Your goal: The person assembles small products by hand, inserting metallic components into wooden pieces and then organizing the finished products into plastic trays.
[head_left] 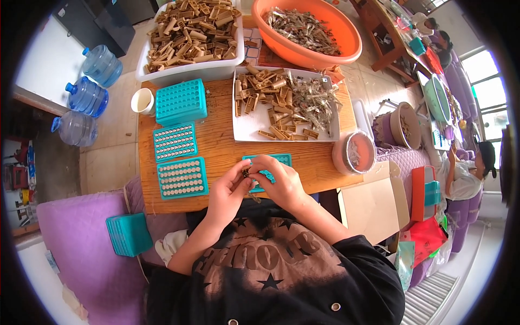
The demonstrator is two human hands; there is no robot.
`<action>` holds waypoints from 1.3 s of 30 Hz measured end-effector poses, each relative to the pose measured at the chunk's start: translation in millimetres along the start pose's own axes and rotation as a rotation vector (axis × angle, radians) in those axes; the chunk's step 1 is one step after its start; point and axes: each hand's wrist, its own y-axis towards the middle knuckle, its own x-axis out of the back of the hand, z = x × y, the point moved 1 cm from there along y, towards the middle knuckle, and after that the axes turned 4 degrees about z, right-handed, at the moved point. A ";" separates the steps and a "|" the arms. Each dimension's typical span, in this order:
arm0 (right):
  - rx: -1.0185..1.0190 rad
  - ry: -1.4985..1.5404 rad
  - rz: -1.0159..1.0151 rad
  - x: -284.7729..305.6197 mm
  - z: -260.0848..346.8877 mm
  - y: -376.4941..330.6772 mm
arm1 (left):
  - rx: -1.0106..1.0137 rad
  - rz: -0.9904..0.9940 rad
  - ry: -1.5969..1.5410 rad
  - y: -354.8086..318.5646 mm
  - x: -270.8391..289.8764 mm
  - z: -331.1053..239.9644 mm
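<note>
Clear blue water bottles (86, 97), round-shouldered and glossy, stand on the floor beyond the wooden surface (216, 151), probably to spare working room. A teal tray stack (129, 234) rests on a quilted purple seat, perhaps as spares within reach. A pale paper cup (143, 101) stands beside a pile of gridded teal plastic trays (181, 102); nearer the wearer, two filled trays (183, 177) carry small silvery round pieces in neat rows, likely to keep count. A white plastic tub (189, 72), heaped with curved tan pieces, sits at the far edge, seemingly as bulk stock. At center, the left hand (225, 189) and right hand (287, 187) meet, fingertips clamped together on a small dark piece (246, 173), its detail too fine to tell. They hold it above another teal tray (279, 158), close to the body, presumably for a steady view. Beyond, a shallow white box (250, 124) keeps smooth tan pieces left and crinkled, shiny strips right, apparently for easy picking. An orange basin (349, 40) holds more strips behind. At right, a round pink container (338, 157) stands near an open tan carton (374, 203).
</note>
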 end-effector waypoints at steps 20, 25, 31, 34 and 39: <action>-0.576 1.298 0.031 -25.4 -13.6 -18.4 | -0.138 0.010 0.156 -6.6 -10.4 0.3; -0.607 1.316 0.043 -24.3 -14.2 -15.3 | -0.122 0.049 0.072 -7.6 -9.4 -0.8; -0.605 1.401 0.048 -21.7 -13.2 -16.5 | 0.089 0.056 -0.347 -4.5 -1.9 -2.4; -0.587 1.399 0.072 -19.7 -11.4 -16.0 | 0.067 0.105 -0.439 -4.6 4.2 0.5; -0.574 1.273 0.160 -19.0 -14.0 -9.2 | 0.083 0.096 -0.547 -3.8 9.3 4.2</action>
